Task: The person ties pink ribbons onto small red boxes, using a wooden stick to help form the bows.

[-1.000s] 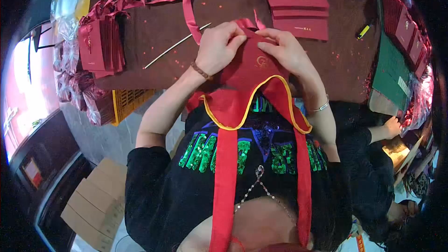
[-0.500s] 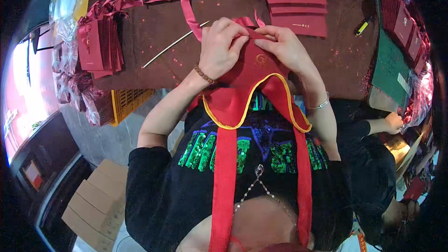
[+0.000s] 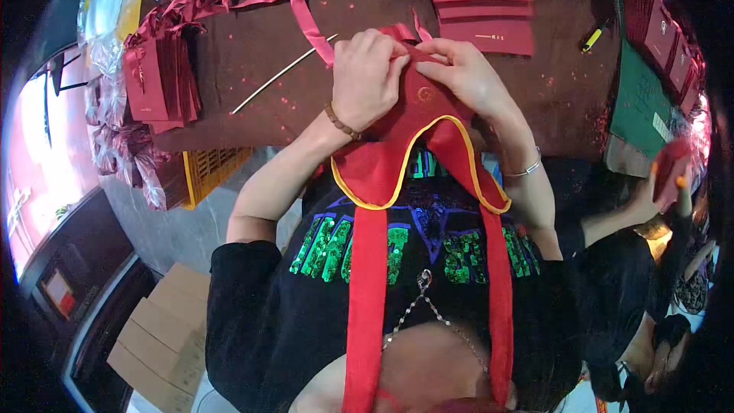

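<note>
A dark red card or pouch (image 3: pixel 423 99) with a gold emblem lies over my apron, its top edge between my hands. My left hand (image 3: pixel 368 73), with a beaded bracelet at the wrist, pinches the upper left of it. At its upper right my right hand (image 3: pixel 462 75) pinches the edge with thumb and forefinger. A pink ribbon (image 3: pixel 306 15) runs down to my left hand, and a ribbon end sticks up between the hands. The red apron (image 3: pixel 367 176) with yellow trim hangs below.
A thin rod (image 3: pixel 283 75) lies on the brown cloth (image 3: pixel 245 46). Red card stacks (image 3: pixel 153 80) stand left, more cards (image 3: pixel 485 34) lie at the top. A yellow marker (image 3: pixel 592 40) is near a green board (image 3: pixel 641 99). A co-worker's hand (image 3: pixel 646 203) is at right.
My hands stay at the top edge of the red piece, nearly in the same place. The co-worker's hand at the right has moved and now holds a red item.
</note>
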Motion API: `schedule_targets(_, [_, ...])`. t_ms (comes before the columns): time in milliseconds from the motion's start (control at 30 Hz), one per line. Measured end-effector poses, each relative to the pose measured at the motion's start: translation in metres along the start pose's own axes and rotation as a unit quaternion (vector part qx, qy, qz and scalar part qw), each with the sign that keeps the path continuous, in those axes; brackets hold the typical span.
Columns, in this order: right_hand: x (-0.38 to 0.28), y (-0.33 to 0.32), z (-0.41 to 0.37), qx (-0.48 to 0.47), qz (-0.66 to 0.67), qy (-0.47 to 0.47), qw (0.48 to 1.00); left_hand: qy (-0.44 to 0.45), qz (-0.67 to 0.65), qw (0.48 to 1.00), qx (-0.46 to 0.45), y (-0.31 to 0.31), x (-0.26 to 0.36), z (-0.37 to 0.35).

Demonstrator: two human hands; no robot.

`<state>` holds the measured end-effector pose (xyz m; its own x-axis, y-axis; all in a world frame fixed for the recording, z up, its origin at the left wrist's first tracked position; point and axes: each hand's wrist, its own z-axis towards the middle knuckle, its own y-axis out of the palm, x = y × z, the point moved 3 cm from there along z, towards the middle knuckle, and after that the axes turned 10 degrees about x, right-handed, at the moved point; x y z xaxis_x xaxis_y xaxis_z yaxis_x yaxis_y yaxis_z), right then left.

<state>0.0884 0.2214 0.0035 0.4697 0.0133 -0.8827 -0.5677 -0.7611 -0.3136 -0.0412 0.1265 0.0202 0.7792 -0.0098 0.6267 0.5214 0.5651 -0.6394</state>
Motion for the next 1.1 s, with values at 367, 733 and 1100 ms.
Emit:
schedule_targets(367, [0.001,-0.001,-0.001,-0.016,0.01,-0.004,1.0,0.038,-0.001,0.998,-0.04,0.003,-0.002,-0.001])
schedule_targets(733, [0.01,0.002,-0.003,-0.009,0.048,-0.005,0.999,0.097,0.09,0.991,-0.004,0.006,0.009,-0.002])
schedule_targets(1100, [0.003,0.002,-0.009,0.036,-0.044,-0.027,0.998,0.02,0.02,0.994,-0.105,-0.003,0.002,0.004])
